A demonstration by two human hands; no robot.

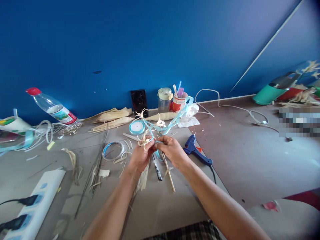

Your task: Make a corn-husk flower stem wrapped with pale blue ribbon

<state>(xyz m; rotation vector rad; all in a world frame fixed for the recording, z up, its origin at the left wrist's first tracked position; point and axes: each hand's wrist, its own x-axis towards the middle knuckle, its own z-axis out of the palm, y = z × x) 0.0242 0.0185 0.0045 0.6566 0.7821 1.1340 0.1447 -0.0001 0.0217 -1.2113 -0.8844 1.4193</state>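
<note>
Pinched in my left hand (142,156) is a stem wrapped in light blue ribbon, with pale flowers of dried corn husk (145,141) at its side and top. My right hand (172,149) is closed close beside it, thumb and fingers gripping the light blue ribbon (176,120). A length of that ribbon loops up behind the hands toward a paper cup. Just beyond my left hand lies a ribbon roll (137,127). Under the hands are a pen-like black-and-clear tool (158,171) and a thin wooden stick (170,175). The exact fingertip contact is partly hidden.
A blue glue gun (196,150) lies right of my hands. At left are a tape ring (113,151), thin wires (93,166), a power strip (41,196) and a tilted bottle (57,110). Dried husks (112,118), a phone (139,101), a jar (164,100) and a red cup (179,101) line the wall.
</note>
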